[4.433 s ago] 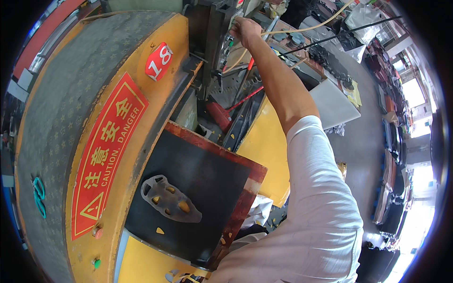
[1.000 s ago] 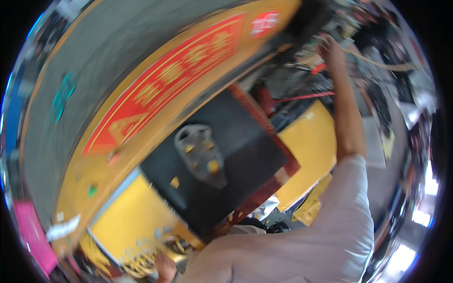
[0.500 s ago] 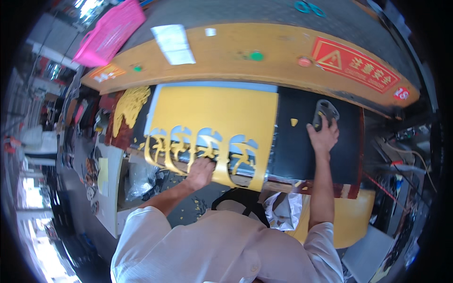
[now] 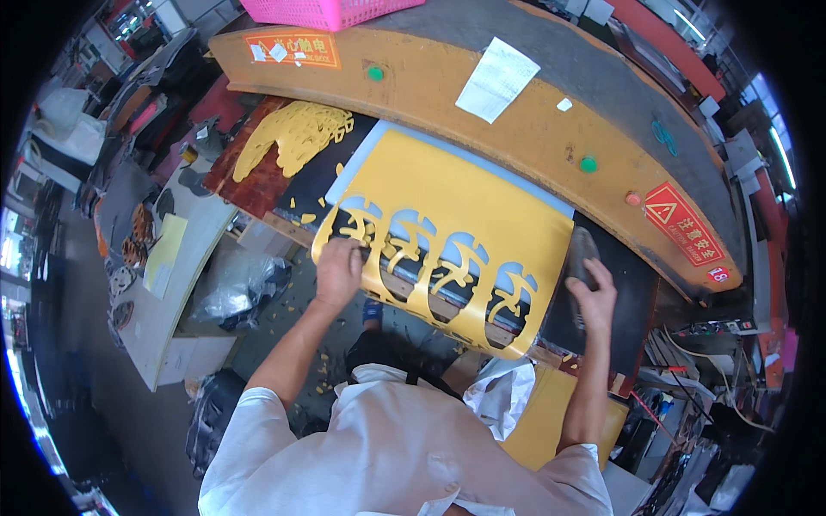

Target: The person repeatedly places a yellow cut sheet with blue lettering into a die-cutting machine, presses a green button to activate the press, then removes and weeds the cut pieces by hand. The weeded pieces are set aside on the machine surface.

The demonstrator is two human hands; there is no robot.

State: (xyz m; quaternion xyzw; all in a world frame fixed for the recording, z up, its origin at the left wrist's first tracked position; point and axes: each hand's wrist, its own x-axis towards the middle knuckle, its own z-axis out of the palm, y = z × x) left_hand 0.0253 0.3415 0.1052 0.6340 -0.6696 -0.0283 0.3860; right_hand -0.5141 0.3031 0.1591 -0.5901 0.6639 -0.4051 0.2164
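A yellow sheet point(image 4: 456, 181), with a row of shoe-part-shaped holes along its near side, lies on a pale blue board point(image 4: 361, 150). Its near edge droops past the table's front. My left hand point(image 4: 341, 271) grips the sheet's near left corner, fingers closed by the outermost hole. To the right of the sheet, a dark long rounded cutting die point(image 4: 582, 254) stands on its side on the black mat point(image 4: 559, 322). My right hand point(image 4: 594, 297) has its thumb and fingers around the die's near part; part of its grip is hidden.
An orange-brown press beam point(image 4: 413, 86) with green and red buttons spans the far side. Yellow cut pieces point(image 4: 297, 142) are heaped at the far left. A pink basket point(image 4: 335, 10) sits above the beam. A white side table point(image 4: 181, 258) stands left; scraps litter the floor.
The view has turned, shifting the scene. The die, flat on the mat before, is now tipped up beside the sheet's right edge. My left hand has moved to the sheet's left corner.
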